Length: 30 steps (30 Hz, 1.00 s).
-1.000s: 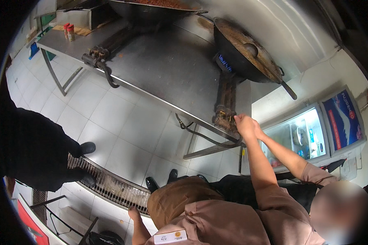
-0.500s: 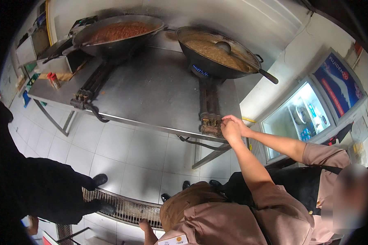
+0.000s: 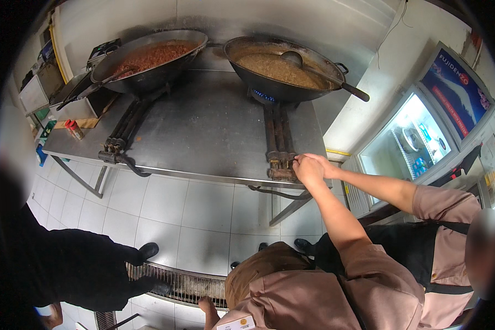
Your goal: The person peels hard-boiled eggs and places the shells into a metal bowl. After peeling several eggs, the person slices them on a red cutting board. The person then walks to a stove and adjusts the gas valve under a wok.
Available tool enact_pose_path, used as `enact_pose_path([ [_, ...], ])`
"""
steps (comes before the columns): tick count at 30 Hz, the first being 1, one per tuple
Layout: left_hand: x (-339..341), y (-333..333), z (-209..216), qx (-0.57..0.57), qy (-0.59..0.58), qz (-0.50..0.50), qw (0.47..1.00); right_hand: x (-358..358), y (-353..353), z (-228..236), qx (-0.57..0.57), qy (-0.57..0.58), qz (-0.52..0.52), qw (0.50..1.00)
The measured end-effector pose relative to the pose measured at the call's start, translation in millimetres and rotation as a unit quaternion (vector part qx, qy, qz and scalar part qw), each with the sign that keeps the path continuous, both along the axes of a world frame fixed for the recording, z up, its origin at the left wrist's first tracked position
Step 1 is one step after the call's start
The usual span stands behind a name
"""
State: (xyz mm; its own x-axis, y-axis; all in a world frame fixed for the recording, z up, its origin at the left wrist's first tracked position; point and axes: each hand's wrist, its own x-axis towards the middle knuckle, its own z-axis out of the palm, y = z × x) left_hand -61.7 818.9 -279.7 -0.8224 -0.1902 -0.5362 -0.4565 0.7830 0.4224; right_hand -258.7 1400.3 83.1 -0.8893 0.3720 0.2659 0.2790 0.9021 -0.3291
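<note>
My right hand [image 3: 309, 171] is at the front of the right gas burner, closed on the rusty burner valve [image 3: 282, 165]; its fingertips are partly hidden. A co-worker's hand [image 3: 327, 166] reaches in from the right and overlaps it at the valve. Down by my side, my left hand [image 3: 207, 305] hangs with its fingers curled, and nothing shows in it. Blue flame [image 3: 263, 95] burns under the right wok [image 3: 291, 91], which holds a brownish, soupy food. A ladle [image 3: 335, 80] rests in it, its dark handle over the rim.
A second wok [image 3: 165, 74] of reddish food stands at the left on the steel table [image 3: 203, 126], with a long-handled utensil [image 3: 88, 91] across its rim. Two red-capped bottles [image 3: 74, 130] stand near the left edge. A lit glass-door fridge [image 3: 407, 143] is at right. A person in black [image 3: 88, 258] stands left, beside a floor grate [image 3: 192, 283].
The whole view has shifted and tilted slightly. My right hand and the co-worker's hand stay at the burner valve, and my left hand stays low.
</note>
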Motion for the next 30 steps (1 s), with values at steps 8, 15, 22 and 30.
enact_pose_path([
  [8,12,6,-2,0.004,0.113,-0.042,0.993,4,-39,28,0.052,-0.097,-0.143,0.984],
  [15,0,-1,13,-0.177,-0.038,-0.262,0.948,37,-12,30,0.011,0.031,0.001,0.999],
  [22,-21,-16,15,-0.228,0.071,-0.333,0.912,71,-33,26,-0.016,-0.002,-0.179,0.984],
  [30,-30,-5,25,-0.311,0.052,-0.389,0.866,104,-53,10,-0.073,0.001,-0.157,0.985],
])
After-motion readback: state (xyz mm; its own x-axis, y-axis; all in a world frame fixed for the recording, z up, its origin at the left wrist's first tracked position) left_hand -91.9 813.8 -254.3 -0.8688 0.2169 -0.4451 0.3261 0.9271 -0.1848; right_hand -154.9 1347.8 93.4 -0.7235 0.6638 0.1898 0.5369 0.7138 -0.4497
